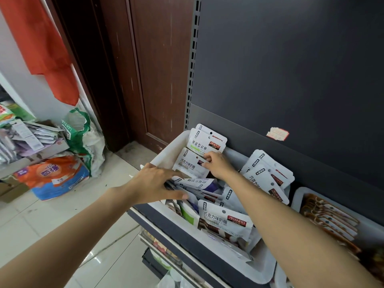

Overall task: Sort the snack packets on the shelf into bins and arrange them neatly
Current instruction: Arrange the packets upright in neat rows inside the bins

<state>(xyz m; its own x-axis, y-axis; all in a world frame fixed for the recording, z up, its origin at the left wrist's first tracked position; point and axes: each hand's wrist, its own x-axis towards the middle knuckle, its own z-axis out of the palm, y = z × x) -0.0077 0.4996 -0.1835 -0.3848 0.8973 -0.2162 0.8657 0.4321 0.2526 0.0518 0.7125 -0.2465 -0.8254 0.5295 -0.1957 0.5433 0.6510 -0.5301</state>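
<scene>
Far left, on the floor, an orange and blue sack (52, 176) lies beside a green and white bag (83, 142). My left hand (154, 183) reaches over the near rim of the white bin (166, 150) on the shelf (187, 238), fingers spread flat on a loose fan of snack packets (197, 185), pressing rather than gripping. Just behind them a chocolate-brown packet (190, 166) stands upright, and my right hand (217, 164) pinches its top corner with curled fingers. Behind that stands a green-striped packet (204, 141) (against the back wall of the bin). More white packets (268, 177) lean at the right, then a second bin (297, 196) of brown packets (328, 217).
</scene>
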